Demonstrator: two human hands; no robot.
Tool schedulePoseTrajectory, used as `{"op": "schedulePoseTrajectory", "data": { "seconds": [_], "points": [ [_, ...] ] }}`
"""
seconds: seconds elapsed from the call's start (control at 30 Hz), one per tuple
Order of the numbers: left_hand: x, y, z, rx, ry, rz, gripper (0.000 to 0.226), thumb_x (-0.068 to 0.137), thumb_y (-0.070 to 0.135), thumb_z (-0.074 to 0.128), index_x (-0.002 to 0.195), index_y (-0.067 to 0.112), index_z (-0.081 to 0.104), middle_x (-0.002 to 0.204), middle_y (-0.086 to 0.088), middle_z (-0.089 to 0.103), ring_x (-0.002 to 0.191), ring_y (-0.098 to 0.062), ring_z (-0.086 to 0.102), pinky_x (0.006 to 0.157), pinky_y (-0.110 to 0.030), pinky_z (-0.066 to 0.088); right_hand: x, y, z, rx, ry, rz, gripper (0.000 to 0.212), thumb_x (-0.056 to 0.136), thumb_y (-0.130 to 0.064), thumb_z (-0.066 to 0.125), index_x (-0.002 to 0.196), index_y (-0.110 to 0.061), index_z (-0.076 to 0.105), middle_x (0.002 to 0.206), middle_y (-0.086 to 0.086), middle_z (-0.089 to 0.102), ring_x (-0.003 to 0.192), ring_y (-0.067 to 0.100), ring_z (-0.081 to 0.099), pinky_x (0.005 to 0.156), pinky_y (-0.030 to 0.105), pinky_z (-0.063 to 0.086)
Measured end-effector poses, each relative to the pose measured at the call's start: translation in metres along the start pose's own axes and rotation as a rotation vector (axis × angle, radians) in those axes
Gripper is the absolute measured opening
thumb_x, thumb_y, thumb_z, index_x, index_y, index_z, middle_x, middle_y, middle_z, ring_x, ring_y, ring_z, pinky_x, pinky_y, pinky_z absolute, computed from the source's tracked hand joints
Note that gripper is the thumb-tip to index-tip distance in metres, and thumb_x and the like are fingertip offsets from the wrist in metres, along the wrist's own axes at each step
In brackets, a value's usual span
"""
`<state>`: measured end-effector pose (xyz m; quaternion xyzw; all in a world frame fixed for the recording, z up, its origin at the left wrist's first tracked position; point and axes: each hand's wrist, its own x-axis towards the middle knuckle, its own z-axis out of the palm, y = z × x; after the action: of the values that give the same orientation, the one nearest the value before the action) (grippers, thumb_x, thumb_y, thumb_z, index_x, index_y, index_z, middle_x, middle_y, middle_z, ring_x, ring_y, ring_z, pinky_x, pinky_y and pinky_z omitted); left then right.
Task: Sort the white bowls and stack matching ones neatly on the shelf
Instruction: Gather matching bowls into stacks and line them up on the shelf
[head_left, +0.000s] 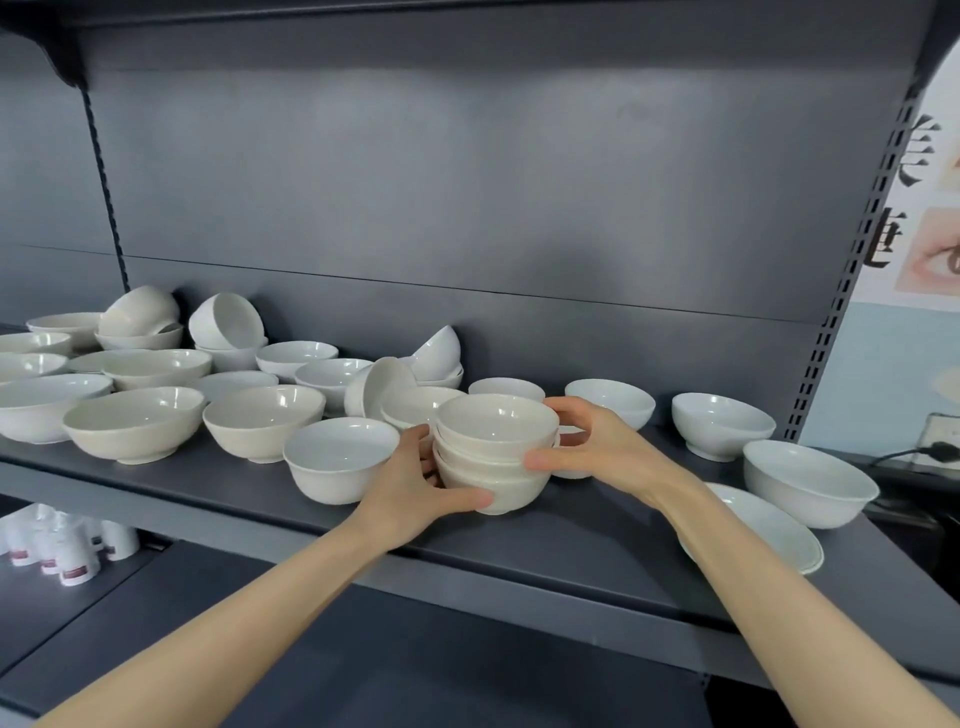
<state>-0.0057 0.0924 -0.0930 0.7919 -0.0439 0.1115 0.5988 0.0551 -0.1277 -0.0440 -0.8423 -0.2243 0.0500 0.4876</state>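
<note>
Left hand (415, 483) and right hand (602, 447) both grip the stack of bowls (496, 452) from opposite sides, at the middle of the shelf (571, 545) near its front edge

Hidden / unclear:
- left fingers are behind the stack; only the thumb shows, pressed on the bottom bowl's front
- right thumb is on the middle bowl's wall, fingers curl round the back near the top rim
- can't tell if the stack's foot sits on the shelf or is just off it
- small bowl (571, 470) behind the right hand is mostly covered by it
- far-left bowls (31, 400) are cut off by the frame edge
- white bottles (67, 545) on the lower level: labels too blurred to read

Nesting:
- the stack looks like three white bowls, each nested upright in the one below
- single bowl (337, 457) just left of the stack, upright, beside the left hand
- cluster of bowls (156, 374) further left, mixed sizes; several tilted bowls (226, 319) lie on their sides on top of upright ones
- right of the stack, well apart: rear bowl (610, 397), footed bowl (722, 423), large bowl (808, 478), and a shallow dish (763, 525) at the front edge

Poster (924, 208) on the wall right of the shelf, partly cut off
</note>
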Motion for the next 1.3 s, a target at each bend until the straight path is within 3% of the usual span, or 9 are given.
{"op": "schedulePoseTrajectory", "data": {
  "seconds": [0.2,0.43,0.6,0.8,0.87,1.03,1.13,1.23,1.3],
  "points": [
    [0.005,-0.009,0.000,0.023,-0.056,-0.043,0.096,0.045,0.037,0.092,0.127,0.016,0.048,0.116,0.004,0.066,0.099,-0.008,0.066,0.078,-0.018,0.053,-0.006,-0.002,0.003,0.011,-0.006,0.017,0.083,0.068,-0.022,0.087,0.138,-0.028,0.044,0.124,-0.004,0.060,0.106,0.012,0.064,0.092,0.029,0.054],
    [0.004,-0.006,-0.001,0.036,-0.021,-0.021,0.094,0.033,0.048,0.086,0.118,0.019,0.056,0.108,0.009,0.069,0.096,-0.007,0.066,0.081,-0.022,0.054,-0.007,-0.002,0.005,0.057,0.023,0.026,0.092,0.056,-0.029,0.091,0.137,-0.026,0.049,0.119,0.000,0.067,0.101,0.016,0.067,0.094,0.035,0.054],
    [-0.002,0.003,-0.008,0.042,-0.009,0.006,0.085,0.036,0.042,0.089,0.113,0.022,0.058,0.103,0.009,0.070,0.093,-0.008,0.067,0.078,-0.021,0.053,-0.015,-0.012,0.006,0.046,0.043,0.016,0.072,0.066,-0.015,0.087,0.129,-0.026,0.054,0.112,-0.006,0.069,0.098,0.013,0.069,0.088,0.024,0.054],
    [0.004,0.027,-0.028,0.076,0.096,0.068,0.066,0.056,0.017,0.092,0.109,0.024,0.054,0.095,0.013,0.063,0.083,-0.005,0.064,0.063,-0.010,0.047,-0.005,-0.043,0.002,0.059,0.079,-0.046,0.080,0.067,-0.011,0.087,0.137,-0.020,0.050,0.117,-0.003,0.068,0.094,0.007,0.071,0.088,0.019,0.052],
    [0.012,0.036,-0.036,0.058,0.112,0.083,0.071,0.055,0.015,0.092,0.115,0.020,0.054,0.099,0.009,0.064,0.086,-0.009,0.066,0.064,-0.013,0.049,0.004,-0.055,-0.001,0.069,0.080,-0.085,0.072,0.069,-0.008,0.085,0.133,-0.019,0.053,0.112,-0.004,0.071,0.093,0.007,0.071,0.080,0.015,0.053],
    [0.039,0.043,-0.059,0.073,0.160,0.068,0.075,0.052,0.020,0.094,0.117,0.018,0.058,0.108,0.009,0.064,0.094,-0.010,0.067,0.072,-0.017,0.047,0.039,-0.068,0.002,0.079,0.039,-0.133,0.049,0.070,-0.007,0.084,0.105,-0.033,0.062,0.103,-0.005,0.074,0.096,0.009,0.070,0.088,0.023,0.054],
    [0.055,0.036,-0.070,0.099,0.179,0.025,0.080,0.048,0.022,0.096,0.119,0.017,0.059,0.109,0.006,0.067,0.098,-0.011,0.066,0.079,-0.022,0.051,0.062,-0.069,0.006,0.072,0.017,-0.141,0.048,0.069,-0.008,0.085,0.099,-0.037,0.060,0.096,-0.011,0.075,0.091,0.005,0.071,0.078,0.011,0.052],
    [0.066,0.030,-0.075,0.149,0.208,-0.021,0.091,0.034,0.036,0.095,0.116,0.018,0.059,0.103,0.005,0.069,0.096,-0.013,0.066,0.085,-0.037,0.056,0.080,-0.064,0.010,0.088,0.009,-0.123,0.050,0.069,-0.007,0.085,0.102,-0.034,0.058,0.094,-0.013,0.073,0.084,0.001,0.070,0.067,0.005,0.048],
    [0.072,0.027,-0.076,0.177,0.230,-0.042,0.089,0.028,0.040,0.091,0.109,0.018,0.059,0.098,0.004,0.070,0.093,-0.015,0.067,0.085,-0.041,0.056,0.089,-0.059,0.014,0.079,-0.008,-0.099,0.064,0.068,-0.010,0.086,0.122,-0.025,0.056,0.102,-0.008,0.073,0.088,0.003,0.071,0.069,0.006,0.048]
  ]
}}
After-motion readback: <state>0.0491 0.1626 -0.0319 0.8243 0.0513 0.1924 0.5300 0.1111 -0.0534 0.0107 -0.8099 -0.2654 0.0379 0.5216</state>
